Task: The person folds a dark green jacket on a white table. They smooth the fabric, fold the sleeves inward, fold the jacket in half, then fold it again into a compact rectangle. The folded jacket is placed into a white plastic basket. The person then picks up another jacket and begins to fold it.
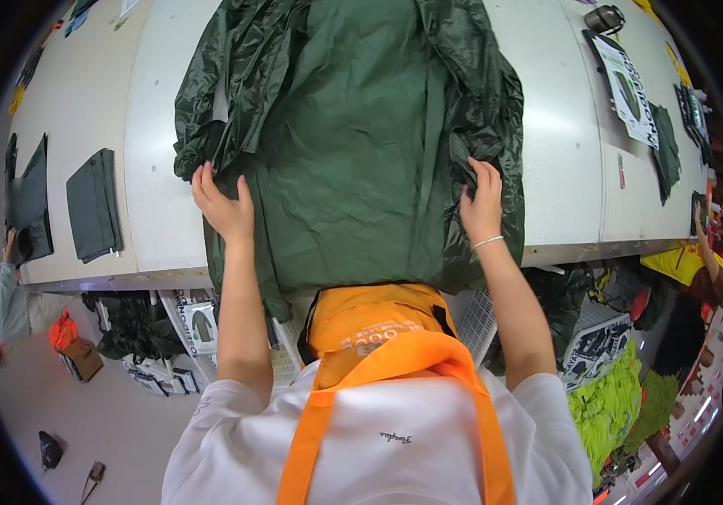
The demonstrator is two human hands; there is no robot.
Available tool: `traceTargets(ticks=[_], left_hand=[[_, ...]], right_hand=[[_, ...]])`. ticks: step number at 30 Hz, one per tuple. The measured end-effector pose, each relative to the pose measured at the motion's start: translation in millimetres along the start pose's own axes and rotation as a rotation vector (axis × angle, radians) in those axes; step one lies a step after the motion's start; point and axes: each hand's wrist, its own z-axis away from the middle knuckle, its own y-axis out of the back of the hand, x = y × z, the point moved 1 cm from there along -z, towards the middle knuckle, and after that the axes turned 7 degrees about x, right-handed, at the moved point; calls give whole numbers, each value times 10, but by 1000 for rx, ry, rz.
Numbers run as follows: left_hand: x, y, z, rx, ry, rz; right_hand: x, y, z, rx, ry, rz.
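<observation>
A dark green rain jacket (353, 151) lies spread on the white table in front of me, its lower edge hanging at the table's near side. Its glossy sleeves are bunched along both sides. My left hand (225, 209) touches the end of the crumpled left sleeve (201, 151), thumb and fingers apart. On the other side, my right hand (482, 206) rests its fingertips on the wrinkled right sleeve (496, 126), fingers stretched out and thumb apart.
Folded dark green garments (95, 204) lie at the left of the table (164, 109). A printed package (626, 88) and a metal flask (604, 19) are at the far right. White crates (477, 324) stand below the edge. Co-workers' arms (10, 286) show at both sides.
</observation>
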Motion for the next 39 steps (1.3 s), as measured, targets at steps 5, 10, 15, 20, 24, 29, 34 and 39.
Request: traceTargets(ticks=[5,10,15,20,24,29,34,39], left_hand=[[-197,-14,-156,-173,125,19],[529,457,-444,-150,323,280],[1485,447,-4,-150,-101,188],[1786,381,474,-246,-191,83],[1857,405,618,-271,-204,46],[2041,445,731,-376,-199,39],[2174,589,965,-871,361,504],[1953,-191,807,-776,1511,1324]], right_hand=[[769,946,-538,205,62,-44],[1379,1418,-720,366,95,415],[-361,681,-274,6,100,-457],[-1266,275,-137,47,249,-739],[-1179,-134,-290,-149,150,-315],[-883,-476,-393,-583,-343,-760],[-851,-299,-345,-618,-659,-1214],[-863,-144,-329,-652,-572,-1277]])
